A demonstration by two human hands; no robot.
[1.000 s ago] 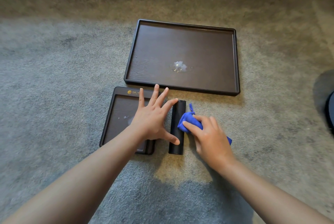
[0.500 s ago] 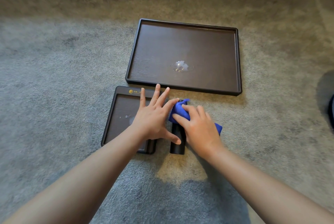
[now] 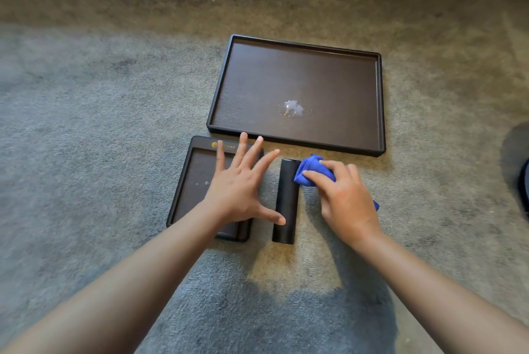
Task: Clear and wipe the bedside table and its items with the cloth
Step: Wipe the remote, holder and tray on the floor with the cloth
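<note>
small tray (image 3: 183, 199): round gold logo on top rim, gold lettering beside it too small to read. No other text.

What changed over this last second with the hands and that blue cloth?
The right hand carried the blue cloth up along the black bar, across its far end, then off to its right side, gripping the cloth throughout. The left hand stayed spread over the small tray, thumb against the bar. Both trays, the bar and the wet spot in the big tray did not move.
</note>
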